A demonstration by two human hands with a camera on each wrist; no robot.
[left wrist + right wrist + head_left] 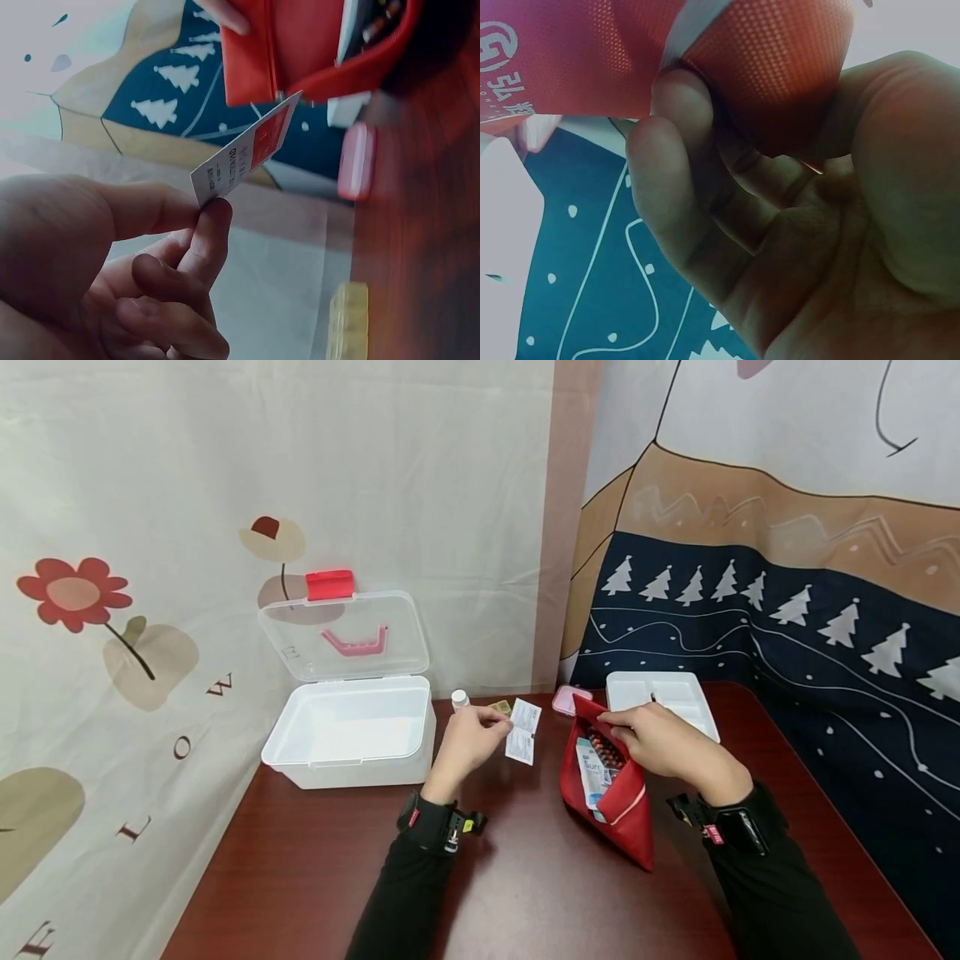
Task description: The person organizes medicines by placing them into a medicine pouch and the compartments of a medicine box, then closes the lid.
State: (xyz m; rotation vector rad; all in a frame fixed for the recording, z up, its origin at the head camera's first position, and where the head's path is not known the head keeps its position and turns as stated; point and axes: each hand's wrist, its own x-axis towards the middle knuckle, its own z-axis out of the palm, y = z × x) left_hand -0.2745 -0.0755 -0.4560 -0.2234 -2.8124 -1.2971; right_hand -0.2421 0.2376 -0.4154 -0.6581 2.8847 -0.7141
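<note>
My left hand pinches a pair of joined small white printed sachets by the edge, between thumb and index finger. In the left wrist view one sachet shows a red printed patch. My right hand grips the upper edge of a red fabric pouch, which stands tilted with its mouth open. Inside the pouch are a white and blue packet and a blister pack of dark reddish pills. White lettering shows on the red fabric in the right wrist view.
A white plastic box with its clear lid raised stands at the left. Behind the left hand are a white-capped bottle and a yellow blister pack. A pink case and a white divided tray lie behind the pouch.
</note>
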